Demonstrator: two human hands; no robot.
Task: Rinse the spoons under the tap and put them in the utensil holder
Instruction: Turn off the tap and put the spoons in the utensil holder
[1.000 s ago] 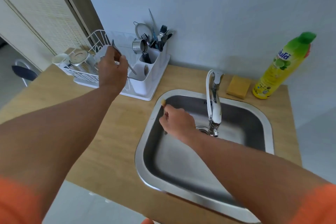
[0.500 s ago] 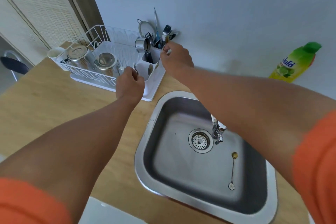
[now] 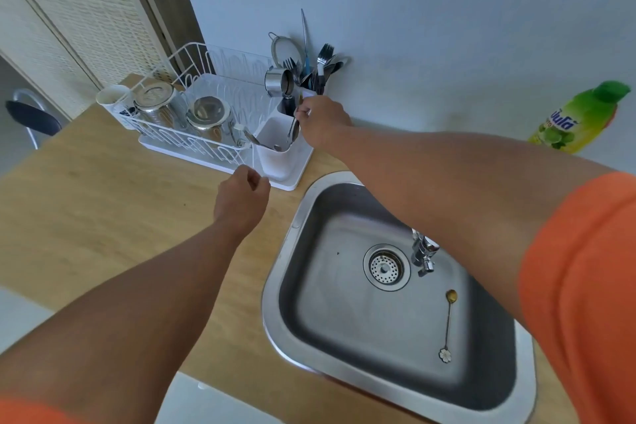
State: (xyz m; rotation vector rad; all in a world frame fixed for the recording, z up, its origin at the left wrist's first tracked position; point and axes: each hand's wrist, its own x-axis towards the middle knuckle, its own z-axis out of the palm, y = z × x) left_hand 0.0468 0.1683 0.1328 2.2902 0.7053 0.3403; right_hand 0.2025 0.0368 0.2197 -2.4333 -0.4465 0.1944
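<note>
Right hand [image 3: 321, 124] is up at the utensil holder [image 3: 275, 155], the white tub at the sink-side end of the dish rack [image 3: 192, 107], and it is pinching a spoon [image 3: 293, 131] by the handle, bowl pointing down inside the holder's near compartment. A second spoon [image 3: 256, 141] lies slanted in that same compartment, its bowl resting over the rim on the rack side. Behind it, the holder's far compartment bristles with forks, a strainer and a small steel cup [image 3: 279, 82], all standing against the wall. Left hand [image 3: 241, 200] hangs above the bench [image 3: 103, 203] just in front of the holder, fingers curled into a loose fist, nothing in it. Over in the sink [image 3: 285, 286], to the right of the holder, a gold long-handled spoon [image 3: 447, 323] lies flat on the basin floor, bowl toward the tap [image 3: 424, 253], a flower-shaped end pointing to the near wall; it sits beside the drain strainer [image 3: 386, 267], apart from it. In the rack, two steel pots and a white cup sit on the side away from the holder. A green and yellow detergent bottle [image 3: 578, 120] stands by the wall, well beyond the sink.
</note>
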